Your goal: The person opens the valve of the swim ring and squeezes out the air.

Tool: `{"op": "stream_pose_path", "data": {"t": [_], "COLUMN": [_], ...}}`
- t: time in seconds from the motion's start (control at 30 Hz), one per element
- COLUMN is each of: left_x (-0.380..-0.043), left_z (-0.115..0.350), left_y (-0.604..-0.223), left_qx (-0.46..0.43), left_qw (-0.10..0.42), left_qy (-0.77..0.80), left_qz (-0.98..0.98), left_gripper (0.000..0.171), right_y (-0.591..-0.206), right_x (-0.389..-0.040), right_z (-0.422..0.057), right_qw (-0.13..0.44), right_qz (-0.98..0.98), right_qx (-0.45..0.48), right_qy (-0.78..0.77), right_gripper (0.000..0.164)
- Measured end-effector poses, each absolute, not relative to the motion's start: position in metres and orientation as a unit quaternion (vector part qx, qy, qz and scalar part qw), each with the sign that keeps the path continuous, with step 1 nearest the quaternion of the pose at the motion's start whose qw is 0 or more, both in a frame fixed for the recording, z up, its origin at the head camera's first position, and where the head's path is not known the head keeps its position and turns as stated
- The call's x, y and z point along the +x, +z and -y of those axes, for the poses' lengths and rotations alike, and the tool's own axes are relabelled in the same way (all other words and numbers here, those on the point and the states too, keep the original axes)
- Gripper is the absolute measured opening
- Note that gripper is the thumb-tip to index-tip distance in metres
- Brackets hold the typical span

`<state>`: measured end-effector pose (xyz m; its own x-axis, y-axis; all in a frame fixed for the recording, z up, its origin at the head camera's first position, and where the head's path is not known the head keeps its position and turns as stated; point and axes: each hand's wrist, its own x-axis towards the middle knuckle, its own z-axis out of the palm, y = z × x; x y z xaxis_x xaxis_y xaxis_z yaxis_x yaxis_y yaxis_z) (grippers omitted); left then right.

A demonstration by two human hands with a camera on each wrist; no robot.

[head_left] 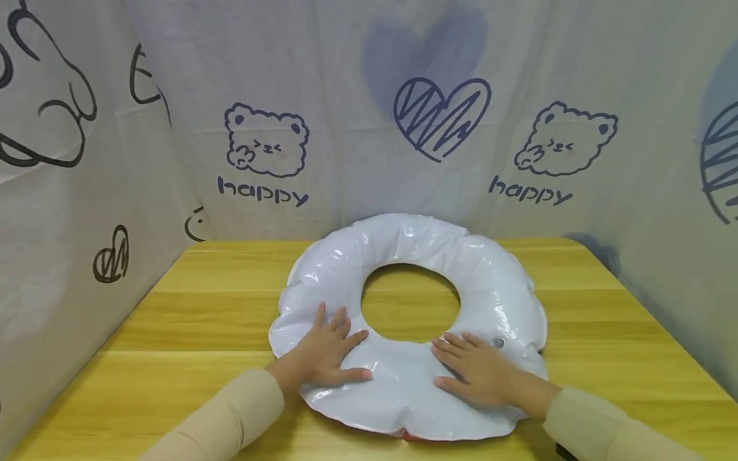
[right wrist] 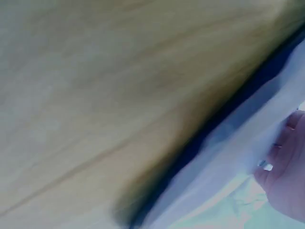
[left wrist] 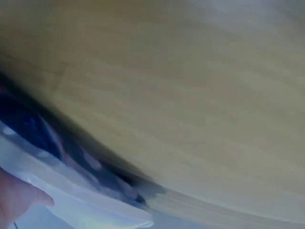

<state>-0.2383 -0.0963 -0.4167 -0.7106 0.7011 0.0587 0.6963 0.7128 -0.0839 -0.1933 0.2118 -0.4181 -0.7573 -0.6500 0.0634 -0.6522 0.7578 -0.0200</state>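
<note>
A white inflated swim ring (head_left: pixel 403 397) lies flat on the wooden table, its glossy surface creased along the seams. My left hand (head_left: pixel 328 352) rests on the ring's front left part with fingers spread. On the front right part lies my right hand (head_left: pixel 475 368), fingers straight, close to a small round valve (head_left: pixel 498 343). Both palms face down on the vinyl. In the left wrist view the ring's edge (left wrist: pixel 95 205) shows a dark patterned underside, and part of the left hand (left wrist: pixel 19 198) touches the white top. The right wrist view is blurred; the right hand (right wrist: pixel 286 176) is against the ring.
The yellow wood-grain table (head_left: pixel 190 307) extends around the ring and shows through its hole. A pale cloth (head_left: pixel 346 160) with bear and heart drawings hangs behind and at both sides. A small dark object (head_left: pixel 566 452) is partly hidden under the right sleeve.
</note>
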Motion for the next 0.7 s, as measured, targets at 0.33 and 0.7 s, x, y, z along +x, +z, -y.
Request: {"op": "stream_pose_path", "data": {"t": [0.33,0.7], "left_x": [-0.221,-0.204], "left_z": [0.080,0.063], "left_y": [-0.414,-0.410], "left_qx": [-0.416,-0.445], "left_qw": [0.061,0.083], "left_qy": [0.062,0.096], "left_qz": [0.905,0.886], "left_gripper": [0.074,0.074], "right_y": [-0.411,-0.408], "right_x": [-0.195,-0.198], "right_z": [-0.221,-0.239], "right_qw": [-0.035,-0.040], "right_qz": [0.960,0.966], "right_qx": [0.270,0.246], "right_qy": [0.066,0.069], "right_gripper": [0.069,0.063]}}
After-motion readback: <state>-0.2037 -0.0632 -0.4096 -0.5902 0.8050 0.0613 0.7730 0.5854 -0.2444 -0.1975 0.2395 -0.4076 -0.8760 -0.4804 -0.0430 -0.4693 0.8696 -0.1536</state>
